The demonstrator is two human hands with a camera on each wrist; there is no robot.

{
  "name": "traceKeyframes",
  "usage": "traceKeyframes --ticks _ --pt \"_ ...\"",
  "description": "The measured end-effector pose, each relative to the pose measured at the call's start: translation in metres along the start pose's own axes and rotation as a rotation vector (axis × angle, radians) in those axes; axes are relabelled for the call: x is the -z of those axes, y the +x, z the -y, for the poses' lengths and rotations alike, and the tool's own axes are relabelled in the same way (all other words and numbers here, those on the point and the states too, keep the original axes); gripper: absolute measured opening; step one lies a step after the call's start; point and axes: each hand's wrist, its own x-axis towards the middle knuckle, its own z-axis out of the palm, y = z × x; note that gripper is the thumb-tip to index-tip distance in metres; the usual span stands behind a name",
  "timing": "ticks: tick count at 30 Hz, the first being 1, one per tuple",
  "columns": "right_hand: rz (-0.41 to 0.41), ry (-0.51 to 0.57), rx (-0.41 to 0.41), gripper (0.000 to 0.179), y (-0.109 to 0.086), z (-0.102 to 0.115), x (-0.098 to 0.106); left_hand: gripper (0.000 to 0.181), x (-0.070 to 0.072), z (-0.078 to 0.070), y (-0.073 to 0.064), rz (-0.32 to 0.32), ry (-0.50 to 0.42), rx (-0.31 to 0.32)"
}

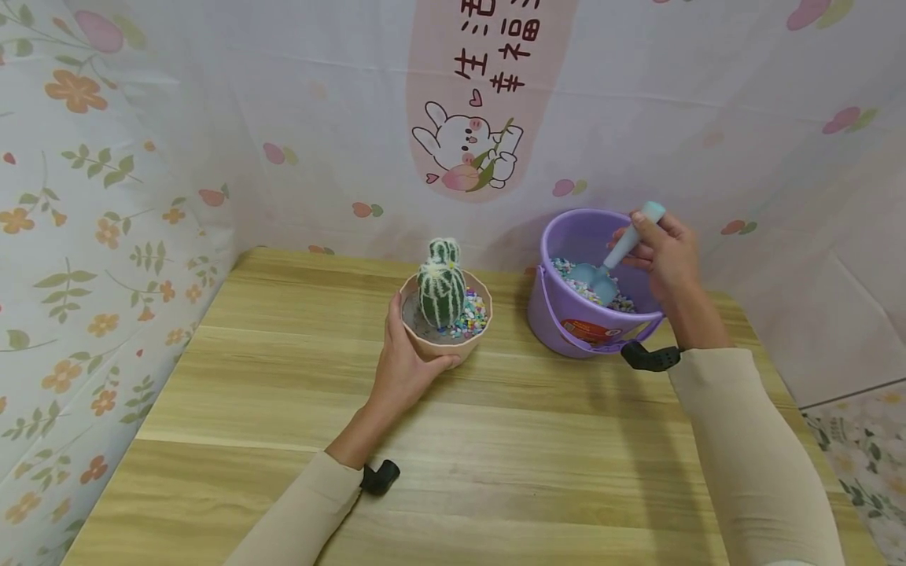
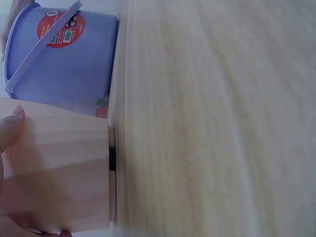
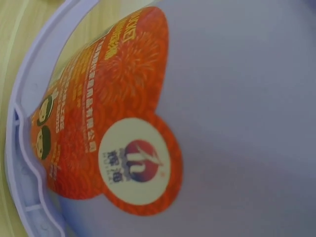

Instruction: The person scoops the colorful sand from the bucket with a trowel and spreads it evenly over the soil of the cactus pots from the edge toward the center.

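A peach plant pot [image 1: 446, 347] stands on the table, and my left hand [image 1: 405, 360] grips it from the near left side, thumb in front. In the pot sits a green cactus [image 1: 441, 292] with pale woolly ridges; colourful pebbles [image 1: 473, 314] lie to its right over a grey surface. My right hand [image 1: 668, 255] reaches over the rim of a purple bucket [image 1: 555, 322] and holds a light blue scoop [image 1: 623, 245] by its handle. The scoop's bowl rests among pastel pebbles [image 1: 626, 303] inside the bucket. The right wrist view shows only the bucket's side, label [image 3: 98, 108] and handle.
The bucket's handle [image 1: 552, 310] hangs down on its near side. Both stand on a wood-grain table [image 1: 453, 472], close to a printed cloth backdrop [image 1: 318, 118]. More floral cloth [image 1: 106, 236] hangs on the left.
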Motion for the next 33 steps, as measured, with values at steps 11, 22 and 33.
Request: traceKeyframes --ticks 11,22,33 --pt "-0.123 0.073 -0.062 0.018 0.0001 0.0036 0.0009 0.13 -0.0004 0.0004 0.0 -0.006 0.0 0.0" --pt "-0.201 0.052 -0.116 0.019 -0.0006 0.0061 0.0039 0.13 -0.0003 -0.0004 0.0007 -0.012 0.0 -0.018" --pt "-0.254 0.113 -0.139 0.018 -0.001 0.0058 0.0052 0.13 -0.0006 0.0005 -0.0008 -0.003 -0.004 0.005"
